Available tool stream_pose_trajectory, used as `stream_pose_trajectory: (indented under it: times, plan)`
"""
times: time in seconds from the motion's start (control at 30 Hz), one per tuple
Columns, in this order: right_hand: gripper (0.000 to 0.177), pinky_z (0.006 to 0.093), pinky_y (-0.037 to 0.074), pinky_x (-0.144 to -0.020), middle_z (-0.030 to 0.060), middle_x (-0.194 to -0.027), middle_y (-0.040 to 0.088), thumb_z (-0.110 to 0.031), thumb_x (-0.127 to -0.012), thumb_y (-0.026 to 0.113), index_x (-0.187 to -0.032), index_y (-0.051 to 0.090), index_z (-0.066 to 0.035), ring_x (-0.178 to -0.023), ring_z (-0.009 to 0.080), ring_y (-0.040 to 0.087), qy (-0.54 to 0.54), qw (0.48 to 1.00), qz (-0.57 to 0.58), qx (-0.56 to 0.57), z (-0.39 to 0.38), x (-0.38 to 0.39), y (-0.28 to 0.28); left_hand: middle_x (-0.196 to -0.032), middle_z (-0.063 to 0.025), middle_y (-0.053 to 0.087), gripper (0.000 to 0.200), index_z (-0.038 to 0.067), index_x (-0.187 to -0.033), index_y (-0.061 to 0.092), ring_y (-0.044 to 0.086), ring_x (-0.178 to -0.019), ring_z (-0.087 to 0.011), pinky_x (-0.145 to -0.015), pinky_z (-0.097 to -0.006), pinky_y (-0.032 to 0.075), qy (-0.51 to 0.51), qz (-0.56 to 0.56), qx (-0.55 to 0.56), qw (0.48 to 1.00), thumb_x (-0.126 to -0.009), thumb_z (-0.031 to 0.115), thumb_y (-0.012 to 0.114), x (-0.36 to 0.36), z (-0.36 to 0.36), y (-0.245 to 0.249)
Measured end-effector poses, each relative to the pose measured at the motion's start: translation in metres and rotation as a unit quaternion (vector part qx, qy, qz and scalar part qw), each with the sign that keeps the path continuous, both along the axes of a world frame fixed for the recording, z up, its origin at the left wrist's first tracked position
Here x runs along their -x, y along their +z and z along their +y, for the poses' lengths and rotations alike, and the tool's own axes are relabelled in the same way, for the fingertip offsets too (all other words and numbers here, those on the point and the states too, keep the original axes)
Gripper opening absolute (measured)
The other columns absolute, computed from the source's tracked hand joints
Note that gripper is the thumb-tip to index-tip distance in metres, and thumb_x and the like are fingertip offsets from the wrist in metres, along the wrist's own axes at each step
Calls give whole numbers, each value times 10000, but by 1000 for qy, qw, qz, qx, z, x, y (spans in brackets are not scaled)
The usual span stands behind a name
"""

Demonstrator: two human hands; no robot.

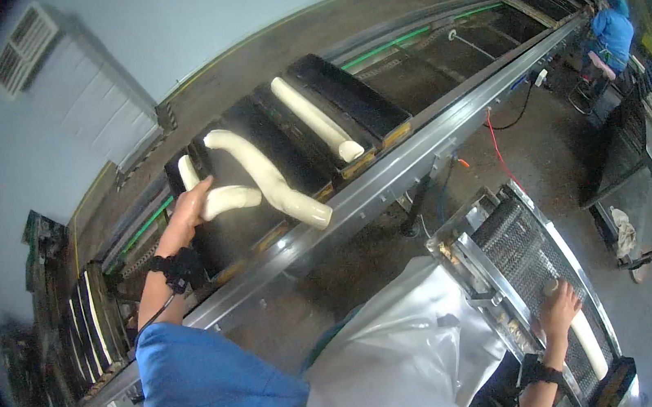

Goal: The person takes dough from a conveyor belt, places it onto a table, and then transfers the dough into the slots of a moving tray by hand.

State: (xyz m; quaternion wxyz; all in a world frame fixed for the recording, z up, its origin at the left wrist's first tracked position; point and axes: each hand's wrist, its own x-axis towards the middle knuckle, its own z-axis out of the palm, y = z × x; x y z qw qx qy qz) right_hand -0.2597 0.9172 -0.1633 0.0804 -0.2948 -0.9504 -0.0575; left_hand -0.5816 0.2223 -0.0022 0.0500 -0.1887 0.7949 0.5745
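My left hand (196, 202) is closed round the middle of a bent, glossy cream-coloured roll (233, 198) over a black tray on the metal line. Beside it, a longer curved cream roll (263, 166) lies across the dark trays, its blunt end over the front rail. On the narrow mesh conveyor (513, 249) at my right, my right hand (559, 309) is closed round the upper part of another pale roll (588, 346). A rounded end of that roll shows above the fingers.
A straighter cream roll (313, 115) rests on a farther tray. The long metal rail (389, 183) runs diagonally past me. A person in blue (611, 34) is at the far right end. A red cable (497, 144) hangs near the mesh conveyor; a metal cart (638, 162) stands right.
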Motion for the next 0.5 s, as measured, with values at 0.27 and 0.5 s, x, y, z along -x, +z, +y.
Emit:
stream_pose_trajectory:
  times: [0.27, 0.5]
  plan:
    - [586, 524, 348, -1035, 132, -1222, 559, -108, -716, 637, -1283, 489, -108, -1159, 358, 519, 36, 999, -10, -1, -50, 40, 29, -954, -129, 699, 377, -24, -1050, 693, 647, -954, -221, -866, -293, 462, -52, 120, 189, 973, -775, 220, 611, 40, 68, -37]
    - [436, 506, 423, -916, 162, -1077, 590, -212, -704, 717, -1081, 575, -46, -1068, 361, 534, 15, 1000, -15, -2, -80, 60, 51, -845, -91, 694, 206, -1, -907, 702, 623, -867, -209, -772, -287, 463, -193, 72, 58, 977, -763, 82, 580, 64, 90, -20]
